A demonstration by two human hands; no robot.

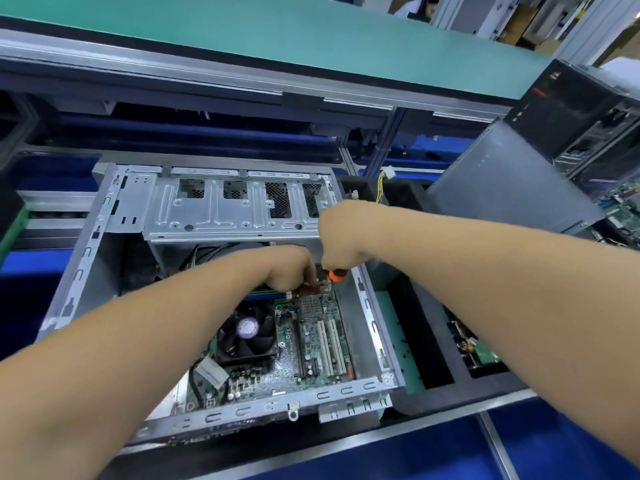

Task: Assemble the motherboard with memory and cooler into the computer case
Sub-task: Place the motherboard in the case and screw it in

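Observation:
An open silver computer case [83,258] lies in front of me. A green motherboard [294,355] sits inside it, with a black cooler fan [247,329] on it and memory slots [266,292] just beyond the fan. My right hand [341,233] grips an orange-handled screwdriver [337,274] upright over the board's far right corner. My left hand [291,268] reaches in beside the tool, fingers curled down at the screwdriver's tip; what they pinch is hidden.
A drive cage [235,206] spans the far half of the case. A second black case [575,116] and a grey side panel [509,181] stand at the right. Black foam trays [426,337] with another board [481,351] lie right of the case. A green conveyor [277,36] runs behind.

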